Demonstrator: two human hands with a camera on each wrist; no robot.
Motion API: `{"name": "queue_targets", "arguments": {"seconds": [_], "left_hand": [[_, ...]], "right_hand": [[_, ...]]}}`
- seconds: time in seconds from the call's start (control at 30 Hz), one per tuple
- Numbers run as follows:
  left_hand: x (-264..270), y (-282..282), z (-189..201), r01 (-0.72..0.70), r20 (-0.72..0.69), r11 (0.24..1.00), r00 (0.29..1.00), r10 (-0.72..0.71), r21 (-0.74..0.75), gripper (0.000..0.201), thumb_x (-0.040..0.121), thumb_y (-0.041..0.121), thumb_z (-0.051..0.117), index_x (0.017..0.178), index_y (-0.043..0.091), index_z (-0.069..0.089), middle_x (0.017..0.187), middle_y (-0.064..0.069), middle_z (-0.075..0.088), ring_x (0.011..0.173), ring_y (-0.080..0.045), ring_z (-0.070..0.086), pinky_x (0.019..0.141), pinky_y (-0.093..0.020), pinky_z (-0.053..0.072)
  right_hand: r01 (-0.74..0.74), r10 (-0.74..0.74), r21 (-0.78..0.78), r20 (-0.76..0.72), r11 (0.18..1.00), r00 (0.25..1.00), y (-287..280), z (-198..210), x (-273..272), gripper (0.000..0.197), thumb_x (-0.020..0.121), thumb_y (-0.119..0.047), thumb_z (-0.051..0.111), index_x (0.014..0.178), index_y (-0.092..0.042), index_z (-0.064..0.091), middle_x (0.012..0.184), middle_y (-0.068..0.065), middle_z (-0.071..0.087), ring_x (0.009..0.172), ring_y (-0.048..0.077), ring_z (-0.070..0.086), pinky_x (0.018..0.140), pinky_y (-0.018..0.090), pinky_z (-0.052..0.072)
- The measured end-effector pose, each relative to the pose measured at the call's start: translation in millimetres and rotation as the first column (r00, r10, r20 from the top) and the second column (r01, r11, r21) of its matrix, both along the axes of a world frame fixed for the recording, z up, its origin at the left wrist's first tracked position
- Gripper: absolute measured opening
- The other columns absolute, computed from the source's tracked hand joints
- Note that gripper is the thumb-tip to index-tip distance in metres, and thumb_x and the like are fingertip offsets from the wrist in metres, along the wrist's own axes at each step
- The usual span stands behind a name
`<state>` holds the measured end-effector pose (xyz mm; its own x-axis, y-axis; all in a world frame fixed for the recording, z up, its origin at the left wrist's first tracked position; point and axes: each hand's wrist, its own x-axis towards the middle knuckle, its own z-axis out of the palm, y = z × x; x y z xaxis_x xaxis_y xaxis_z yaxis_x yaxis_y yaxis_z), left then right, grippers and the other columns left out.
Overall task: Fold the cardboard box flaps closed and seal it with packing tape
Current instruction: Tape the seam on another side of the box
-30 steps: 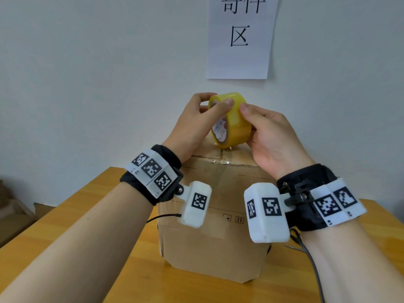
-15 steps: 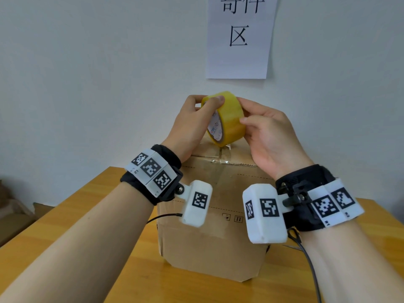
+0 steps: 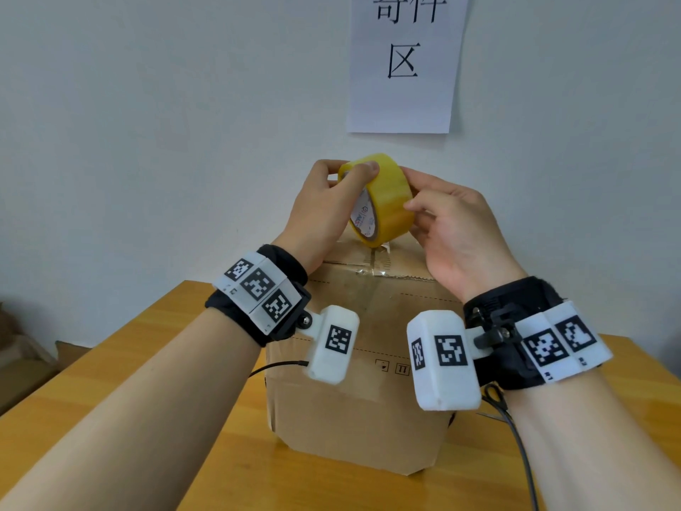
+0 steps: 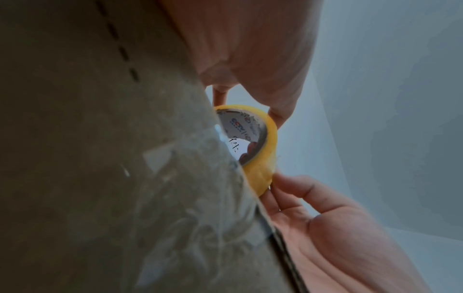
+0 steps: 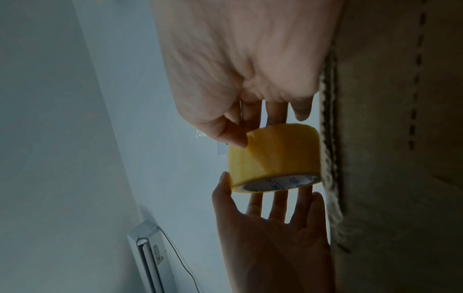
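We hold the tape roll [image 3: 381, 201] between our left hand [image 3: 324, 212] and right hand [image 3: 457, 230] — both gripping it — above the closed cardboard box [image 3: 368, 363]; next, likely, finding the tape's free end.

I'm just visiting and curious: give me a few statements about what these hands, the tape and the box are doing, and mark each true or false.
1. Both hands hold the yellow tape roll. True: the left hand and the right hand each grip it.
2. The tape roll lies flat on the wooden table. False: it is held above the cardboard box.
3. The box's top flaps stand open. False: they are folded down.
4. A paper sign hangs on the wall behind the box. True.
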<state>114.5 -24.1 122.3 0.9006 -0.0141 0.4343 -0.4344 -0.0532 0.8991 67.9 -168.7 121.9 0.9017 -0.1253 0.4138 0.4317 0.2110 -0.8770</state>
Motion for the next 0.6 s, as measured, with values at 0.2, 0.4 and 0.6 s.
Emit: {"name": "queue_targets", "arguments": {"seconds": [0.2, 0.4, 0.6], "left_hand": [[1.3, 0.0, -0.5, 0.011, 0.002, 1.000, 1.000, -0.011, 0.002, 0.051, 0.083, 0.056, 0.061, 0.123, 0.024, 0.056, 0.109, 0.004, 0.066, 0.100, -0.013, 0.066, 0.082, -0.028, 0.049], [0.9, -0.7, -0.6, -0.006, 0.043, 1.000, 0.999, 0.006, 0.014, 0.056, 0.075, 0.060, 0.061, 0.118, 0.024, 0.059, 0.106, 0.001, 0.068, 0.100, -0.014, 0.068, 0.091, -0.041, 0.056], [-0.9, 0.0, -0.8, -0.008, 0.058, 0.999, 0.998, 0.006, 0.045, 0.053, 0.075, 0.061, 0.061, 0.116, 0.027, 0.059, 0.105, 0.001, 0.069, 0.097, -0.015, 0.069, 0.088, -0.037, 0.056]], "right_hand": [[0.009, -0.008, 0.038, -0.018, 0.999, 1.000, 0.6, -0.2, 3.1, 0.030, 0.094, 0.000, 0.059, 0.122, -0.005, 0.070, 0.116, 0.010, 0.073, 0.114, 0.025, 0.067, 0.099, 0.034, 0.053], [0.005, -0.005, 0.018, -0.011, 1.000, 1.000, -1.0, 0.2, 0.5, 0.039, 0.089, 0.007, 0.050, 0.117, -0.006, 0.073, 0.111, 0.010, 0.075, 0.104, 0.027, 0.069, 0.082, 0.027, 0.054], [0.064, -0.063, 0.022, -0.034, 0.998, 0.997, 0.5, 0.4, 2.8, 0.029, 0.089, 0.000, 0.055, 0.107, -0.007, 0.076, 0.111, 0.011, 0.074, 0.107, 0.036, 0.068, 0.085, 0.037, 0.056]]}}
